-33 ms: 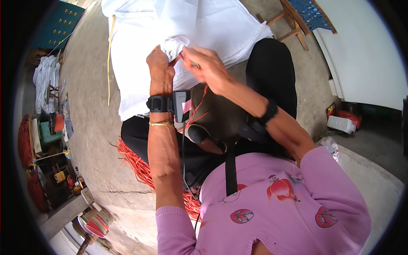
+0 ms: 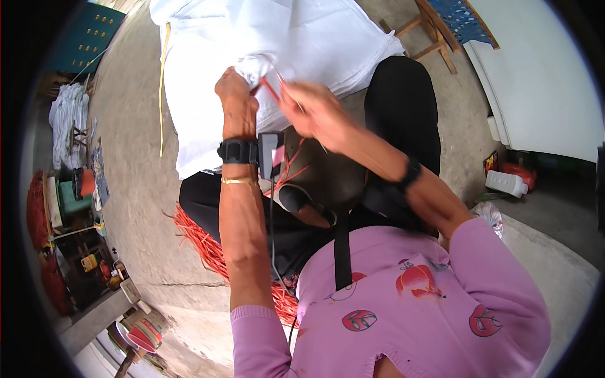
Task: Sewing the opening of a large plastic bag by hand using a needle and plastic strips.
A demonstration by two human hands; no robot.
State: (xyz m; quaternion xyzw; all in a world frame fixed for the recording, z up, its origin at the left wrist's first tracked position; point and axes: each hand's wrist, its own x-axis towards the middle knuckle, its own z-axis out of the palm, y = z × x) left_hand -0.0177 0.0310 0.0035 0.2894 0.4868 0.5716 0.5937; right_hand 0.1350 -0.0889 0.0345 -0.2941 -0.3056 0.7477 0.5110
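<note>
My left hand (image 2: 236,94) is closed on a gathered bunch of white cloth (image 2: 253,68), part of a large white sheet (image 2: 211,104) spread in front of me. Just right of it, my right hand (image 2: 315,107) is closed and smeared by motion. A short red strip (image 2: 271,90) runs from the bunch into its fingers. Something thin and pale, perhaps a wire or needle, also shows at those fingers; its kind is too blurred to tell. More red strips (image 2: 291,165) hang below my hands.
A pile of red strips (image 2: 200,242) lies on the concrete floor by my left leg. A yellow strap (image 2: 164,94) trails along the sheet's left edge. At the upper right stand a wooden stool (image 2: 435,38) and a white cabinet (image 2: 548,82). A white jug (image 2: 506,184) lies near the cabinet.
My right hand has moved a little down and to the right, away from the bunch. The red strip now shows stretched between my hands. My left hand has barely shifted.
</note>
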